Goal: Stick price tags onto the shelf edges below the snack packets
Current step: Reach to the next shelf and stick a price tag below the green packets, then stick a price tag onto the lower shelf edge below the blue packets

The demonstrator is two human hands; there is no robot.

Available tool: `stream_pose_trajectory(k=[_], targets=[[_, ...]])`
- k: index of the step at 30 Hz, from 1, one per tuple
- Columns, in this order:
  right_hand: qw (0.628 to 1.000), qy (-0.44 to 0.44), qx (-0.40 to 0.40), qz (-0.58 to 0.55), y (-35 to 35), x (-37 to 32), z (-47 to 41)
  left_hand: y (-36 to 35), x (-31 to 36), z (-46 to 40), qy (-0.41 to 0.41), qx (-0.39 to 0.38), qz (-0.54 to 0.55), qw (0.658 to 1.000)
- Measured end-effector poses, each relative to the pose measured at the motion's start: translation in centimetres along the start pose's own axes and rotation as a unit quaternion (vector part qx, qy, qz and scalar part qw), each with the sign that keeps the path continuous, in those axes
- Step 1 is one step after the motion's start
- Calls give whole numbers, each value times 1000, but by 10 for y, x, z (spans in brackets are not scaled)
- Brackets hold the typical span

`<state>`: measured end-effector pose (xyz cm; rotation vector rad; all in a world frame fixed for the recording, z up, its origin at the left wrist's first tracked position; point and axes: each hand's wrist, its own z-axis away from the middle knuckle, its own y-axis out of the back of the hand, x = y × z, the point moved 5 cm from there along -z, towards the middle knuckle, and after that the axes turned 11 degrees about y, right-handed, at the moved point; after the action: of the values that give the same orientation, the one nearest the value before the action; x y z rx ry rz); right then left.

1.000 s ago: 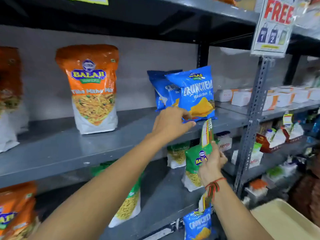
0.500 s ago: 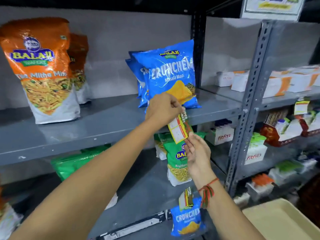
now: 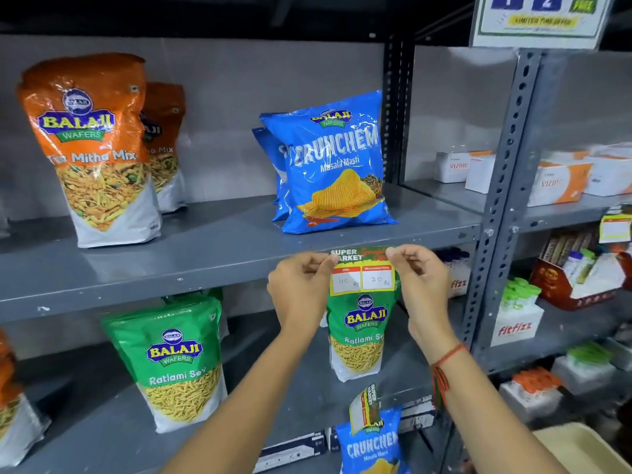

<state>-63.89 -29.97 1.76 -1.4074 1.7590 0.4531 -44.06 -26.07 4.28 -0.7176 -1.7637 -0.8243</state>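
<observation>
A price tag [image 3: 361,273] with a green "SUPER MARKET" header and two white price boxes lies flat against the front edge of the grey shelf [image 3: 212,275], right below the blue Crunchem packet [image 3: 333,165]. My left hand [image 3: 301,285] pinches the tag's upper left corner. My right hand [image 3: 422,282] pinches its upper right corner. Another tag [image 3: 365,407] hangs at the lower shelf edge above a second blue Crunchem packet [image 3: 372,446].
Orange Balaji mix packets [image 3: 92,148] stand at the left of the same shelf. Green Ratlami Sev packets [image 3: 178,360] sit on the shelf below. A perforated grey upright [image 3: 502,186] bounds the bay on the right, with white boxes [image 3: 561,181] and a promo sign [image 3: 540,18] beyond.
The tag has gone from hanging tilted in my left hand to flat against the shelf edge. My right hand rose to take its right corner. The view shifted down and right.
</observation>
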Motion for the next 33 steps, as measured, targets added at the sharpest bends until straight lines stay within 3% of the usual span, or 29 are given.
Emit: stream_pose_trajectory(k=[7,18,22,25,27,30,33], targets=[[999,4,-2,46,-8,14,-15,-8,-2,0,-7,32,31,999],[987,104,31,121,2,7,-23,-9,-14,-2,-39,58,3,998],[988,102,25,114,15,14,-19,-7,-37,8,-16,80,68,994],[992,57,55,96,38,40,1,-11,-77,26,10,80,105,991],[995,-4,81,54,57,75,29,-22,-108,36,28,40,67,997],[985,-134,107,19,87,140,88,-54,-150,45,43,-87,-125,987],[947,-309,81,14,102,201,163,-86,-183,51,60,-220,-272,935]])
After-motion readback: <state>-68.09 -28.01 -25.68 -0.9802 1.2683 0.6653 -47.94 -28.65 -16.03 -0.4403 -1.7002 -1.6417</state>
